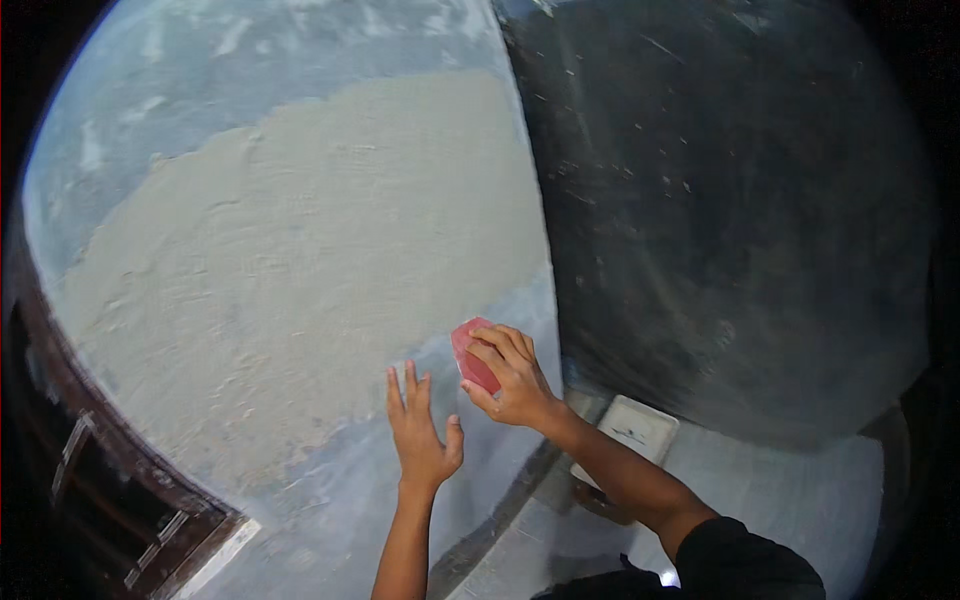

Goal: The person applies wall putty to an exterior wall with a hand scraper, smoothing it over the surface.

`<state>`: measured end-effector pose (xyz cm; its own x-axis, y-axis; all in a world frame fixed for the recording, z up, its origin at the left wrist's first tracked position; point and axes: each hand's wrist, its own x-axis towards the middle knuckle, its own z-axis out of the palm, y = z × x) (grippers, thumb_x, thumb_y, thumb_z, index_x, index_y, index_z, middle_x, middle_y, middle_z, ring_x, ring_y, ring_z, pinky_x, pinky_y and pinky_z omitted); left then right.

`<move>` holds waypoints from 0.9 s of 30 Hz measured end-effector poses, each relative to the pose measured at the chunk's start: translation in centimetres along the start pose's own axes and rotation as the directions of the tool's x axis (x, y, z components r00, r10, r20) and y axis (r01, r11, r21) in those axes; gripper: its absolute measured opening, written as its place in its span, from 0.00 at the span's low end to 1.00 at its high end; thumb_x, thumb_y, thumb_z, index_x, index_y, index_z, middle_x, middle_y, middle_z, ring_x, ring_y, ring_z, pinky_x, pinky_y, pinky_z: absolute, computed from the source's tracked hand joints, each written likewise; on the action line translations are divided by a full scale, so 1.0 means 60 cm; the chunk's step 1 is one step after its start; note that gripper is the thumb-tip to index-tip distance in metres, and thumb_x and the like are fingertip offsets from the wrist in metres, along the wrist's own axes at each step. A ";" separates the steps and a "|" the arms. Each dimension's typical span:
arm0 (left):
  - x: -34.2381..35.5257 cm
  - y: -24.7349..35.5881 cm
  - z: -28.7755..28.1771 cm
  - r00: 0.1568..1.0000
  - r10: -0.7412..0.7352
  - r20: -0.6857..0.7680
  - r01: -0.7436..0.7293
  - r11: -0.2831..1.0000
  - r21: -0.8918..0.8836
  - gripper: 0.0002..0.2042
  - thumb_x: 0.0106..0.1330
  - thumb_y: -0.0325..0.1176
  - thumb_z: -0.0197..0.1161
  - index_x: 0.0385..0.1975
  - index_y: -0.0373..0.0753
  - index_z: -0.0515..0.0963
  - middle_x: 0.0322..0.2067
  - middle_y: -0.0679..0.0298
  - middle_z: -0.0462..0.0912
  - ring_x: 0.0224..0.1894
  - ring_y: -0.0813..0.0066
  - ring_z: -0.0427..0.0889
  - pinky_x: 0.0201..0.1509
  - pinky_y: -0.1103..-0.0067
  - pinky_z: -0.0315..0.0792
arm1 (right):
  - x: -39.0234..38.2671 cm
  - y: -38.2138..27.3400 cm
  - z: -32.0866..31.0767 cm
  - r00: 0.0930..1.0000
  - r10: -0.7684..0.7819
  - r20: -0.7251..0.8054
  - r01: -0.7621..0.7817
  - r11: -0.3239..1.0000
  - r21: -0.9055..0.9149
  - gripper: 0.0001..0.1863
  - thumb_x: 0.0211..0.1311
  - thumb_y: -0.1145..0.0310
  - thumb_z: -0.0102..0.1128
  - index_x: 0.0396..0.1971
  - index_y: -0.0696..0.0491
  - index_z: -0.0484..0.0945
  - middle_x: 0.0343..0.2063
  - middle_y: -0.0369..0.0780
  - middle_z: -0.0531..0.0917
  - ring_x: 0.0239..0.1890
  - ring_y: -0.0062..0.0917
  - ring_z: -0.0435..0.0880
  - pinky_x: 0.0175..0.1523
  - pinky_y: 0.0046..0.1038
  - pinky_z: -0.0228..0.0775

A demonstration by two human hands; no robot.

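A flat, angular red pad (470, 358) is up against the blue-grey wall (480, 455), just below the lower right edge of a broad, pale grey coated patch (340, 230); the fingers partly cover it. The right hand (515, 385) has its grip closed around this pad, with the fingers bent over its face and the thumb at its lower edge. To the left of it, near but apart, the left hand (422, 450) has a slack, empty grip: fingers spread and pointing up, thumb out to the side. Whether its palm touches the wall cannot be told. The coated patch spreads up and left from the hands, its surface marked by ridges and small lumps, its border ragged. On the right, the wall ends at a pale upright edge, beyond which stands a dark, scuffed surface (720, 200) with light flecks. Under that, behind the right forearm (620, 465), a white rectangular tray (648, 422) sits above the grey floor (790, 500). A black sleeve (745, 560) covers the right upper arm, and a dark brown frame (130, 455) curves along the lower left.
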<state>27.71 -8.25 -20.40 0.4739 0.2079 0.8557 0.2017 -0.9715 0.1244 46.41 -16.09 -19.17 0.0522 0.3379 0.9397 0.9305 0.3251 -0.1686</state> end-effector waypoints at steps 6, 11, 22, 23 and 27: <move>-0.086 0.044 0.212 0.912 -0.028 0.409 0.107 0.979 -0.171 0.37 0.59 0.28 0.60 0.72 0.31 0.61 0.76 0.42 0.55 0.79 0.34 0.46 0.79 0.49 0.48 | -0.207 0.086 -0.077 0.938 0.342 0.056 -0.326 0.925 -0.195 0.26 0.54 0.63 0.73 0.53 0.55 0.78 0.57 0.44 0.77 0.61 0.44 0.73 0.64 0.45 0.62; -0.208 0.083 0.353 0.810 -0.005 0.586 0.212 0.935 -0.285 0.36 0.59 0.26 0.62 0.71 0.29 0.61 0.76 0.41 0.55 0.79 0.33 0.45 0.80 0.51 0.48 | -0.400 0.118 -0.152 0.776 0.630 0.035 -0.587 0.741 -0.325 0.24 0.58 0.64 0.72 0.53 0.55 0.78 0.56 0.45 0.79 0.60 0.45 0.75 0.64 0.44 0.65; -0.421 0.162 0.485 0.453 0.179 0.873 0.325 0.879 -0.349 0.36 0.62 0.29 0.61 0.72 0.31 0.61 0.78 0.43 0.50 0.80 0.33 0.43 0.80 0.52 0.48 | -0.718 0.007 -0.248 0.265 0.945 -0.190 -0.918 0.187 -0.349 0.19 0.59 0.66 0.72 0.49 0.56 0.79 0.48 0.49 0.84 0.51 0.47 0.80 0.57 0.45 0.74; -0.438 0.156 0.488 0.441 0.206 0.873 0.309 0.879 -0.363 0.35 0.62 0.30 0.61 0.72 0.31 0.61 0.78 0.43 0.51 0.79 0.33 0.43 0.80 0.52 0.48 | -0.731 -0.011 -0.239 0.253 0.939 -0.233 -0.927 0.166 -0.338 0.20 0.58 0.65 0.73 0.48 0.55 0.79 0.48 0.48 0.84 0.52 0.46 0.80 0.56 0.46 0.75; -0.479 0.154 0.514 0.275 0.239 0.931 0.311 0.894 -0.322 0.35 0.63 0.28 0.60 0.72 0.30 0.60 0.77 0.43 0.51 0.79 0.33 0.43 0.81 0.52 0.46 | -0.769 -0.047 -0.225 0.062 0.966 -0.252 -0.948 -0.022 -0.317 0.17 0.63 0.65 0.70 0.48 0.57 0.79 0.48 0.50 0.83 0.53 0.47 0.79 0.59 0.44 0.72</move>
<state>42.36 -19.68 -59.32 0.9767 -0.0695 -0.2030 0.0521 -0.8409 0.5386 46.30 -44.52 -58.03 0.9932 0.1124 -0.0293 0.0454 -0.6075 -0.7930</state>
